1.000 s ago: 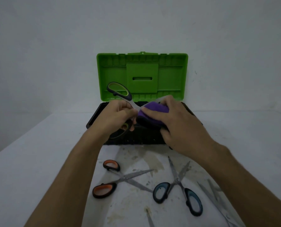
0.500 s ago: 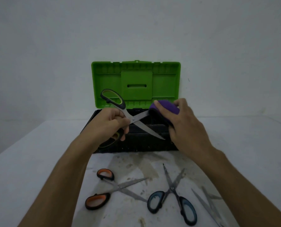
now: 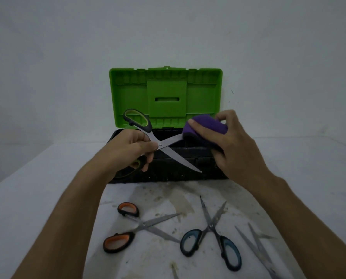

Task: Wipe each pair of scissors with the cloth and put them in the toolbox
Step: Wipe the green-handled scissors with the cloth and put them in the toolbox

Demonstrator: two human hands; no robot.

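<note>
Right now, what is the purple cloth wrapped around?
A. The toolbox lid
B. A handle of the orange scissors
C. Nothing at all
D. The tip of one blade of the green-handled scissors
D: the right hand pinches the purple cloth over the far end of the upper blade of the green-handled scissors, which the left hand holds open.

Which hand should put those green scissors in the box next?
Probably the left hand: it already grips the green scissors right above the open toolbox. The right hand is busy pinching the cloth.

green-handled scissors open, purple cloth on blade
</note>
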